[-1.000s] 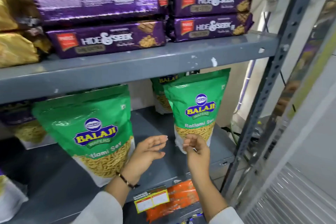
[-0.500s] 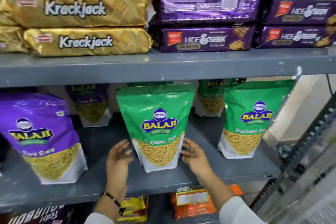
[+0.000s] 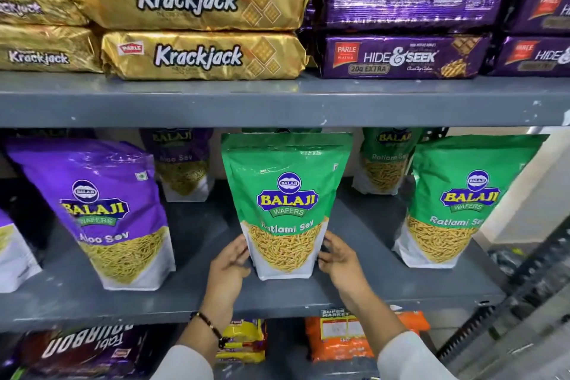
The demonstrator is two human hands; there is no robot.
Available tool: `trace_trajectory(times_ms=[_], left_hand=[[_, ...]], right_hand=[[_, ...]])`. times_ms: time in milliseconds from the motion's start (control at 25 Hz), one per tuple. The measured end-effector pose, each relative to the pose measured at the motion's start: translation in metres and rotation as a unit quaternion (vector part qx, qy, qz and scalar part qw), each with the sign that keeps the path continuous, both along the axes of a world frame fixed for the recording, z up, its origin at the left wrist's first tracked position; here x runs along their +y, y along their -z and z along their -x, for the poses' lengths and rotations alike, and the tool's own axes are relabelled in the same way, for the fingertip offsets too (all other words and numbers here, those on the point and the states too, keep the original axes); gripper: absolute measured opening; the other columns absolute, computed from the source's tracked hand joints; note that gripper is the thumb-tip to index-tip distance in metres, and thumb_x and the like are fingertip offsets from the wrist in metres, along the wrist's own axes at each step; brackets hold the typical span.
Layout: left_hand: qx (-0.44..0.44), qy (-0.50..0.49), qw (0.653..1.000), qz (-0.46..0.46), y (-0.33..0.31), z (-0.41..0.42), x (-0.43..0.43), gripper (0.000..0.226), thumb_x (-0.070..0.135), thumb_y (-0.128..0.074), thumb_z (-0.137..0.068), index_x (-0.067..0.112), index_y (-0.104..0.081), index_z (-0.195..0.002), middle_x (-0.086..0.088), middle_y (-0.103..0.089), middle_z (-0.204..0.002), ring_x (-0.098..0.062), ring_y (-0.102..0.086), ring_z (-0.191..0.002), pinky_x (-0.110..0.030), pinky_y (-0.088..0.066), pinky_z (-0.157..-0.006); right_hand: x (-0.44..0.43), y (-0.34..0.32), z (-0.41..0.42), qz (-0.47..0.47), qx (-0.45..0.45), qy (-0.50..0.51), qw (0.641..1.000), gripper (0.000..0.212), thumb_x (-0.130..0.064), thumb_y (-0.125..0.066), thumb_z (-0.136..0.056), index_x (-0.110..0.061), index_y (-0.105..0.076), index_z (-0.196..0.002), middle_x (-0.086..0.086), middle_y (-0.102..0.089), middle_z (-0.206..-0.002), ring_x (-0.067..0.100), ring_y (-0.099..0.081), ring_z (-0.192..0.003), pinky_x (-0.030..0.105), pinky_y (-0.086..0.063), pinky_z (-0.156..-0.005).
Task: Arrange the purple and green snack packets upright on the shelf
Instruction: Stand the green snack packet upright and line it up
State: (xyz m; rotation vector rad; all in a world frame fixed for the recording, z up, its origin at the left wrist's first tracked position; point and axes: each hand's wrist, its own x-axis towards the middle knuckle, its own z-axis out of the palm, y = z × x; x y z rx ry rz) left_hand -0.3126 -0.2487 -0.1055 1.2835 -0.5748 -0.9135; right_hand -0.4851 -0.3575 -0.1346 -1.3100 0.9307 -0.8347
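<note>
So on the middle shelf [image 3: 185, 296] the purple pouch [image 3: 101, 213] stood far left, leaning a bit. My left hand [image 3: 228, 268] was open against the green pouch [image 3: 285, 203] low on its side, right hand [image 3: 337, 259] open on the other side, neither grip really closed. Looked light, soft and slick to me, so I'd hold it low by the base. Another green one [image 3: 456, 207] stood right.

Glossy plastic green packet [image 3: 285, 194] on a matt grey metal shelf [image 3: 277, 299] with chipped paint.
</note>
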Motion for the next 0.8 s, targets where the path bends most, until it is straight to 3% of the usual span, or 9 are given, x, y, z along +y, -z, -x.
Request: trace_trajectory(times_ms=[280,480,600,800], left_hand=[[0.020,-0.011,1.000,-0.009,0.006,-0.002,0.000,0.069,-0.034,-0.029,-0.070,-0.004,-0.041,-0.131,-0.020,-0.042,-0.141,-0.033,-0.043,-0.128,-0.034,-0.041,-0.092],[0.018,0.009,1.000,-0.017,0.005,-0.001,0.001,0.069,-0.032,-0.031,-0.071,-0.002,-0.041,-0.132,-0.017,-0.044,-0.141,-0.029,-0.043,-0.129,-0.028,-0.044,-0.087],[0.012,0.008,1.000,-0.021,0.006,0.001,0.002,0.069,-0.032,-0.032,-0.071,0.001,-0.042,-0.131,-0.015,-0.044,-0.142,-0.028,-0.044,-0.129,-0.014,-0.050,-0.072],[0.022,0.005,1.000,-0.016,0.008,0.003,0.002,0.068,-0.032,-0.032,-0.070,-0.001,-0.043,-0.129,-0.015,-0.045,-0.140,-0.027,-0.044,-0.128,-0.008,-0.052,-0.064]], right_hand=[[0.009,-0.011,0.004,0.000,0.004,-0.005,1.000,0.074,0.026,-0.033,-0.074,-0.039,-0.060,-0.096,-0.005,-0.064,-0.110,0.020,-0.061,-0.107,0.016,-0.053,-0.071],[0.010,-0.015,0.005,-0.002,0.004,0.000,1.000,0.072,0.024,-0.035,-0.077,-0.042,-0.058,-0.096,-0.005,-0.062,-0.111,0.021,-0.057,-0.111,0.018,-0.051,-0.075],[0.012,-0.016,0.006,-0.004,-0.001,0.002,1.000,0.071,0.024,-0.035,-0.078,-0.040,-0.056,-0.099,-0.005,-0.062,-0.111,0.021,-0.057,-0.111,0.019,-0.050,-0.079],[0.012,-0.015,0.006,-0.010,-0.001,0.003,1.000,0.068,0.024,-0.037,-0.078,-0.037,-0.055,-0.101,-0.009,-0.061,-0.108,0.014,-0.059,-0.105,0.018,-0.050,-0.078]])
